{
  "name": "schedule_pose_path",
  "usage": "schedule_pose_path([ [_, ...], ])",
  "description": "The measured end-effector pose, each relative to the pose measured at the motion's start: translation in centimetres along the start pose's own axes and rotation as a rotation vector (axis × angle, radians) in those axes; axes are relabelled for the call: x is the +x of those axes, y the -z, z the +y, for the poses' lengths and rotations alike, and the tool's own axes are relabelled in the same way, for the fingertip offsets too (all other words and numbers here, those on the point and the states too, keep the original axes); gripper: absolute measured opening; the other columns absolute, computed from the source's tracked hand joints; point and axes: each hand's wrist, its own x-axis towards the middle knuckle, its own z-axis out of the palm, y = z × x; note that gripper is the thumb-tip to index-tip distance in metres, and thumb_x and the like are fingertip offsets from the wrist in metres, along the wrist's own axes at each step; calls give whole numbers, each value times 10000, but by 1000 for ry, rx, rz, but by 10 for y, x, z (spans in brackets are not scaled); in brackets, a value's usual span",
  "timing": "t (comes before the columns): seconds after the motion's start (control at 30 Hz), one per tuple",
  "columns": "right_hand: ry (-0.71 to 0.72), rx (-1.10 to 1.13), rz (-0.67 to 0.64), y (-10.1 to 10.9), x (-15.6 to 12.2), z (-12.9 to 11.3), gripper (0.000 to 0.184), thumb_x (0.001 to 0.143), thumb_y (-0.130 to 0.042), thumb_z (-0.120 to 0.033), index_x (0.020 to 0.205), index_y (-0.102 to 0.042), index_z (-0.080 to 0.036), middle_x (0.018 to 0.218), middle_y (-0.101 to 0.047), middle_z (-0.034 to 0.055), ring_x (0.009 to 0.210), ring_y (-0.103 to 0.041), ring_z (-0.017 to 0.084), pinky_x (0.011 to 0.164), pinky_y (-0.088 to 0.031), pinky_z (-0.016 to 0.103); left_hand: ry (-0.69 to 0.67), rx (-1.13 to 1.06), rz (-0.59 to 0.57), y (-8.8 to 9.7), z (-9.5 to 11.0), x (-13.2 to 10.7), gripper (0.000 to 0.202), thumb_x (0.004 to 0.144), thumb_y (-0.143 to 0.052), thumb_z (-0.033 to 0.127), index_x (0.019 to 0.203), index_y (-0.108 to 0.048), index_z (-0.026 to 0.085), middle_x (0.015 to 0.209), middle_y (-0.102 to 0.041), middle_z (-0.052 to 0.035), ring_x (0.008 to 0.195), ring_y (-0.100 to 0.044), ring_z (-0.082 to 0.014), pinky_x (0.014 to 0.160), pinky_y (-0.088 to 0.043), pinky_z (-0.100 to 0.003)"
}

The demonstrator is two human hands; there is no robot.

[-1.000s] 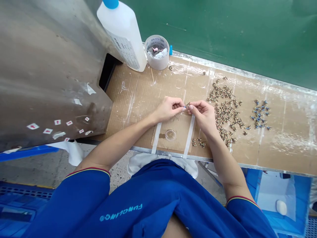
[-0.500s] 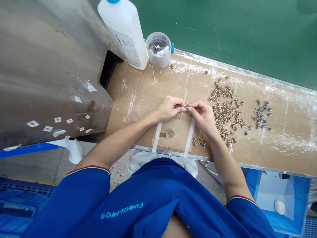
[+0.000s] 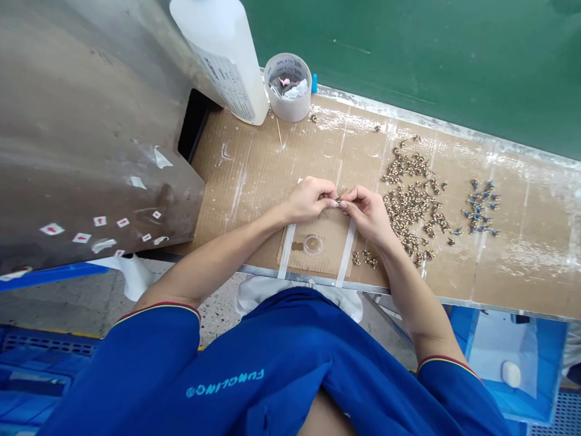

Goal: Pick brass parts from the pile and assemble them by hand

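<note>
Above the cardboard-covered bench [image 3: 261, 175], my left hand [image 3: 309, 200] and my right hand [image 3: 365, 212] meet fingertip to fingertip. Both pinch a tiny dark piece with a hint of blue [image 3: 338, 199]; the fingers hide most of it. Beside my right hand spreads a pile of small brass-coloured and dark parts [image 3: 411, 206]. Farther right lies a group of similar parts with blue on them [image 3: 481, 208]. Below my hands a small clear round dish [image 3: 313, 244] rests on a taped cardboard patch, with several loose parts [image 3: 371, 261] to its right.
A large white bottle [image 3: 227, 60] and a tape-roll cup [image 3: 290, 91] with scraps stand at the back left, near a thin stick [image 3: 279, 132]. A metal panel [image 3: 91, 133] borders the left side. Behind the bench is a green surface [image 3: 408, 54]. Blue crates [image 3: 540, 387] sit below.
My right hand has shifted slightly left, bringing the fingertips of both hands closer around the tiny piece. The camera view has moved a little.
</note>
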Motion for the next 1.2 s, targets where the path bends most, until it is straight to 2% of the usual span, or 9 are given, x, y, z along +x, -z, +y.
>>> schedule_pose_path([
  [0.17, 5, -14, 52, -5, -2, -2, 286, 873, -780, -448, 789, -624, -224, 814, -696, 12, 744, -621, 152, 738, -537, 324, 37, -49, 7, 1, 1, -1, 176, 811, -650, 216, 655, -623, 140, 601, -534, 28, 591, -430, -92, 607, -320, -247],
  [0.3, -31, 49, 62, -4, 0, -4, 289, 848, -797, -465, 796, -650, -222, 792, -704, 6, 679, -608, 134, 680, -537, 310, 30, -71, 24, 1, 3, 0, 178, 821, -653, 239, 674, -645, 139, 619, -563, 19, 598, -444, -92, 608, -331, -247],
  [0.53, -68, 146, 159, -4, 2, -1, 330, 820, -826, -518, 850, -680, -224, 758, -695, 3, 663, -622, 134, 642, -570, 307, 95, -167, 48, -1, 6, -1, 195, 864, -660, 309, 854, -722, 125, 718, -662, -13, 632, -526, -97, 615, -391, -230],
  [0.77, -60, 113, 161, -4, 2, 3, 277, 854, -790, -472, 869, -673, -221, 780, -691, 7, 681, -623, 136, 651, -559, 306, 64, -91, 57, 0, 6, -2, 217, 881, -629, 303, 753, -688, 138, 626, -591, 14, 582, -458, -87, 601, -357, -236],
  [0.93, -56, 49, 107, -4, 0, 4, 227, 852, -784, -400, 804, -650, -223, 783, -695, 9, 734, -635, 156, 735, -562, 336, 49, -5, 44, -3, 1, -1, 219, 847, -629, 265, 662, -643, 149, 549, -518, 33, 558, -419, -95, 587, -315, -252],
  [1.2, -14, 13, 139, -11, -3, 4, 262, 866, -771, -437, 779, -628, -235, 818, -706, 20, 789, -654, 179, 754, -541, 341, 76, -43, 52, -6, 3, -3, 207, 828, -597, 242, 652, -641, 143, 565, -587, 17, 552, -471, -95, 592, -341, -249],
])
